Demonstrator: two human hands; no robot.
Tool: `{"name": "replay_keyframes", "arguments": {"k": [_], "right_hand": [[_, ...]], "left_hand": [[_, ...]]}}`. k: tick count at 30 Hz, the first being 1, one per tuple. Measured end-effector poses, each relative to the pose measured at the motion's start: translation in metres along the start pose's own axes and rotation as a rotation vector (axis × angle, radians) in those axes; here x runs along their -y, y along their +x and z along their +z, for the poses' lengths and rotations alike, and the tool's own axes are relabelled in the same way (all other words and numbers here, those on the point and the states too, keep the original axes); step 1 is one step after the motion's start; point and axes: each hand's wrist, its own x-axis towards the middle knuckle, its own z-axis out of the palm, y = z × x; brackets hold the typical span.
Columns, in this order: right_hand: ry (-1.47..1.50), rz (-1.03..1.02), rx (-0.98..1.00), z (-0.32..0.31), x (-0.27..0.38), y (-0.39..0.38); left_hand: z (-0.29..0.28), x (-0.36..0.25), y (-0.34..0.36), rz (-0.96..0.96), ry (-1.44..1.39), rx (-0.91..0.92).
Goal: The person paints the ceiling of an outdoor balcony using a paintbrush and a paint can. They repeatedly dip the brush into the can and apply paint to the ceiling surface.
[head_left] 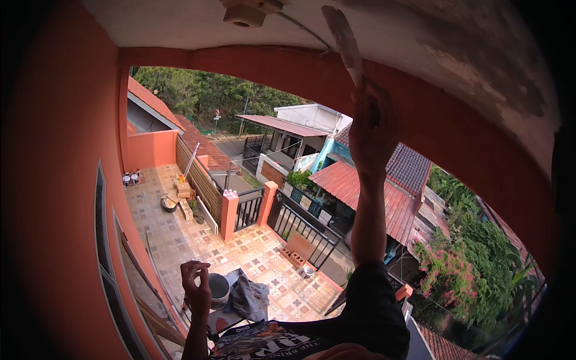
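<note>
My right hand [375, 123] is raised high toward the ceiling, its fingers closed around a putty knife [344, 42]. The long flat blade points up and lies at or close under the ceiling [414, 30]; contact cannot be made out. Low on the left is my left hand [196, 282], fingers loosely bent and apart, with nothing visible in them. Just right of it, a grey bucket [219, 291] stands beside a crumpled grey cloth [249, 297].
A boxy ceiling fixture [249, 12] is overhead, near a red-orange beam [258, 57]. An orange wall [66, 180] with windows rises at left. Far below lie a tiled terrace [240, 255], a black railing [306, 231], bricks [293, 258], paint cans [131, 179] and cartons [183, 190].
</note>
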Motion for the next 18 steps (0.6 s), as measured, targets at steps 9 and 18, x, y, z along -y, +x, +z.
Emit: {"name": "replay_keyframes", "arguments": {"k": [9, 18], "right_hand": [[-0.138, 0.295, 0.062, -0.015, -0.044, 0.022], [0.027, 0.305, -0.622, -0.051, -0.036, -0.019]], "left_hand": [[0.003, 0.002, -0.003, 0.022, 0.047, 0.026], [-0.011, 0.014, 0.002, 0.000, 0.070, -0.022]]}}
